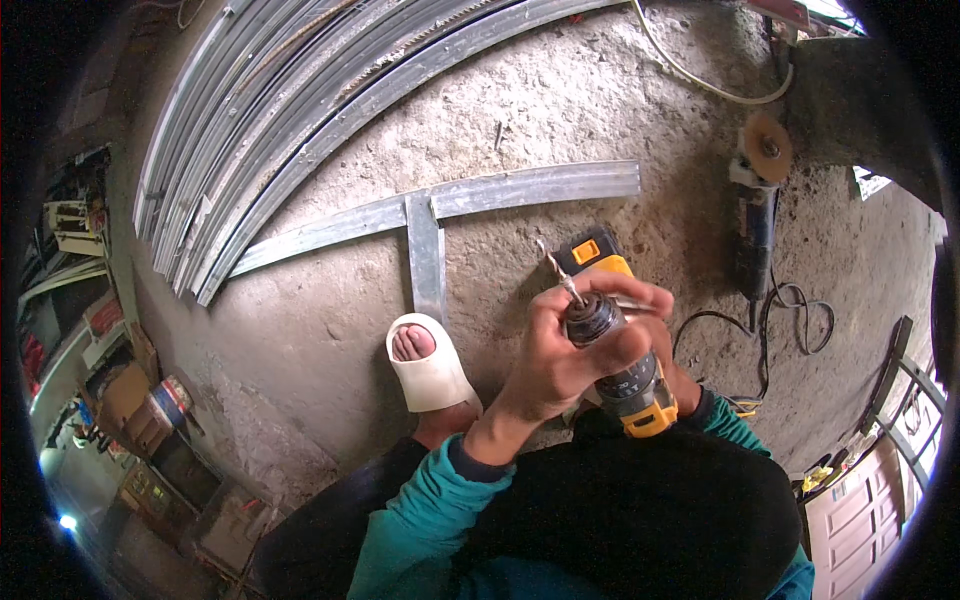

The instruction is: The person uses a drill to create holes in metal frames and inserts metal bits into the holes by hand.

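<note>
Several fingers (547, 320) clasp the drill (632, 390); the grinder (754, 235) lies apart.

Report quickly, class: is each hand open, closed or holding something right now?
Left hand: closed around the chuck of the drill.
Right hand: mostly hidden behind the drill; grip cannot be told.

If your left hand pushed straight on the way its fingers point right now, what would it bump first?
Probably the drill: the left hand already seems to curl around its dark chuck. What comes past that is unclear, since depth is hard to judge.
</note>
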Demonstrator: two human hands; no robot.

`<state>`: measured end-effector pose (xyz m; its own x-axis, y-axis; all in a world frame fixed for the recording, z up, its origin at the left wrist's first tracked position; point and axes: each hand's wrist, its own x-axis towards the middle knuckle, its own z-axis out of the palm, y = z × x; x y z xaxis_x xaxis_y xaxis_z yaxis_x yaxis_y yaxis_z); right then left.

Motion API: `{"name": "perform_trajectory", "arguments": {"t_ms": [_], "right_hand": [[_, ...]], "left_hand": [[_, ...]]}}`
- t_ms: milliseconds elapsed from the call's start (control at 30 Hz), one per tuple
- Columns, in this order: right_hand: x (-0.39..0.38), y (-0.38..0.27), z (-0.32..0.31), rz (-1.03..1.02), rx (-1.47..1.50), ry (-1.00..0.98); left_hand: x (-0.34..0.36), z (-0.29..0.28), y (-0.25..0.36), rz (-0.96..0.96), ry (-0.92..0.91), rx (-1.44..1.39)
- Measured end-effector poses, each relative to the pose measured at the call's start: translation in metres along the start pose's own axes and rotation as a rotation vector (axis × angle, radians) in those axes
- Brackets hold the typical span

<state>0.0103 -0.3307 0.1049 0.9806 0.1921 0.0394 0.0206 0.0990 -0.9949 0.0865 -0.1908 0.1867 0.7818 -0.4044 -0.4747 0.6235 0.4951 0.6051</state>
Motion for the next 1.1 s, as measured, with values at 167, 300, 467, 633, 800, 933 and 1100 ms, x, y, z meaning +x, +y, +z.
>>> {"name": "perform_trajectory", "arguments": {"t_ms": [167,300,467,633,800,933,1100], "right_hand": [[-0.028,0.042,-0.006,-0.039,-0.286,-0.164],[-0.019,0.036,-0.003,-0.072,-0.21,-0.106],[-0.016,0.038,0.002,-0.045,-0.254,-0.14],[-0.017,0.039,0.003,-0.163,-0.32,-0.129],[-0.002,0.029,0.005,-0.167,-0.185,-0.113],[-0.008,0.032,0.004,-0.189,-0.279,-0.082],[-0.007,0.038,0.003,-0.245,-0.251,-0.109]], "left_hand": [[-0.004,0.009,-0.001,-0.131,0.097,0.183],[-0.007,0.013,-0.002,-0.079,0.171,0.132],[-0.012,0.013,0.007,-0.084,0.341,0.247],[-0.015,0.009,0.005,-0.097,0.377,0.222],[-0.009,0.018,0.006,-0.044,0.351,0.057],[-0.015,0.0,0.008,-0.192,0.153,0.192],[-0.018,0.007,0.005,-0.12,0.226,0.162]]}}
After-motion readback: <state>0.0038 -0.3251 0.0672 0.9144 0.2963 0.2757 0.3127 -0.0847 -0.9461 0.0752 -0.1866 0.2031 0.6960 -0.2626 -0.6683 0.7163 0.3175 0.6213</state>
